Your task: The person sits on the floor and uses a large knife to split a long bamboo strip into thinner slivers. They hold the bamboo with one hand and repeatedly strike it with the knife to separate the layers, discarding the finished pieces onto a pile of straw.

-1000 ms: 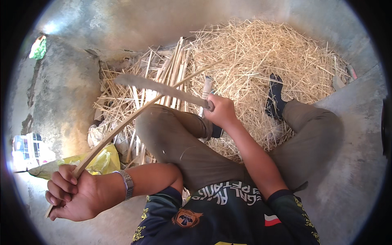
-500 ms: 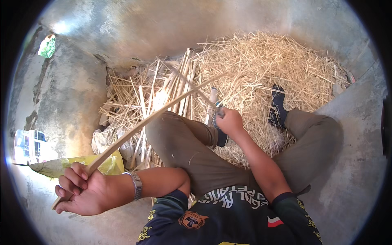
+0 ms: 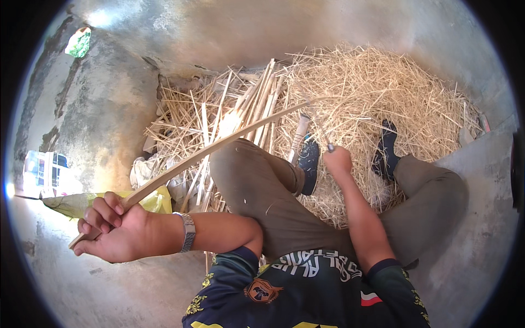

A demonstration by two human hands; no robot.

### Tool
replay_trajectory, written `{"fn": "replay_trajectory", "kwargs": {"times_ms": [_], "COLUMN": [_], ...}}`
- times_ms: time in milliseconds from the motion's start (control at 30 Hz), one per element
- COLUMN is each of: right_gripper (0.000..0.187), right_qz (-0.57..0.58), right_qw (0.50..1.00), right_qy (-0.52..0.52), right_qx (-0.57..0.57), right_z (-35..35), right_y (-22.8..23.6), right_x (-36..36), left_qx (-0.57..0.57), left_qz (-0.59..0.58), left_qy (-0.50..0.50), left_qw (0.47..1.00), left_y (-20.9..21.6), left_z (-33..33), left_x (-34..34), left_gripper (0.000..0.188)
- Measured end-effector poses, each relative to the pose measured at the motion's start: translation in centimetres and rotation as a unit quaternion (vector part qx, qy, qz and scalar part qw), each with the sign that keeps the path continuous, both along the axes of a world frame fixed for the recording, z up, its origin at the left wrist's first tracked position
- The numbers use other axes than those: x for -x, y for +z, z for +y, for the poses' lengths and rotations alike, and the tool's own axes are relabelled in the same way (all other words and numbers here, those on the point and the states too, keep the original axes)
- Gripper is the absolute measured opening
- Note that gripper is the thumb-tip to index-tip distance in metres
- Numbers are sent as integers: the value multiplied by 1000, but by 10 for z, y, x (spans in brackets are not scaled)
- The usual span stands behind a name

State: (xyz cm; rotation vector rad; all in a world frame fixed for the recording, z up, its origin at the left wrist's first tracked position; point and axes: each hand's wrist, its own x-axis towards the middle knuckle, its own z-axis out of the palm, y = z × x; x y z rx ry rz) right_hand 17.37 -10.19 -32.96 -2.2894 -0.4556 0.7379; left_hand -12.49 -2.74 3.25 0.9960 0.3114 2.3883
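My left hand is closed round the thick near end of a long pale bamboo strip, out to the left with a metal watch on the wrist. The strip slants up and right across my bent left knee, its thin far end reaching over the straw-like shavings. My right hand is wrapped round the handle of a knife, between my feet. Its narrow blade, blurred and nearly edge-on, points up and left at the strip; whether they touch I cannot tell.
A big heap of shavings lies ahead against the concrete wall. Split bamboo strips are piled at its left. A pale wooden piece is beside my left foot. Yellow plastic sheeting lies behind my left hand.
My right hand and the knife have shifted right. My left hand has risen a little, the bamboo strip still in it. The whole view has turned slightly.
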Motion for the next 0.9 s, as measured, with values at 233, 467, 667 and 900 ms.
{"fn": "replay_trajectory", "kwargs": {"times_ms": [233,467,667,900], "right_gripper": [20,24,21,24], "right_qz": [-200,-38,-49,-117], "right_qw": [960,990,996,983], "right_qy": [116,-116,-69,135], "right_qx": [-159,74,-36,28], "right_z": [10,-27,-9,-4], "right_y": [12,-25,-1,12], "right_x": [12,-52,-33,-5], "left_qx": [-75,-44,24,-17], "left_qz": [18,-14,-88,-42], "left_qy": [-137,-137,-45,14], "left_qw": [988,989,995,999], "left_y": [-4,-25,-32,1], "left_z": [-12,-15,-11,-36], "left_x": [60,117,161,191], "left_gripper": [52,59,65,61]}}
